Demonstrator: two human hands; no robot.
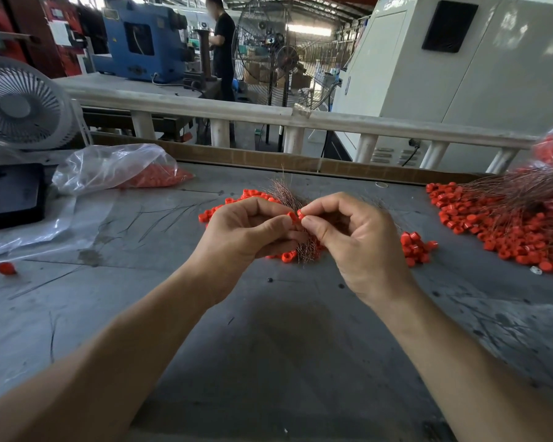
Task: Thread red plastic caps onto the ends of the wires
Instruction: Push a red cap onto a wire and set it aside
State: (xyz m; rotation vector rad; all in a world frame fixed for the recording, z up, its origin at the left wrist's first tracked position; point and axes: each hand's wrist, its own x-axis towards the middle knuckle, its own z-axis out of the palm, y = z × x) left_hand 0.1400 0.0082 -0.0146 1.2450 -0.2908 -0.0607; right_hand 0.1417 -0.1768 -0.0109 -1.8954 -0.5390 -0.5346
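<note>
From the head view, your left hand (249, 231) pinches one red cap (291, 216) and grips the wire bundle (289, 199) above the bench (268, 330), your right hand (351, 237) pinches another cap (300, 214); steady both fingers, line hole to wire tip.

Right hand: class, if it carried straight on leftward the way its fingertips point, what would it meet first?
Most likely the left hand, whose fingertips pinch a red cap almost touching the right hand.

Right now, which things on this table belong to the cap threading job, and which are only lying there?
Belongs to the job:
left hand
right hand
red cap
wire bundle
finished pile

Just lying about:
plastic bag
desk fan
black tray
</note>
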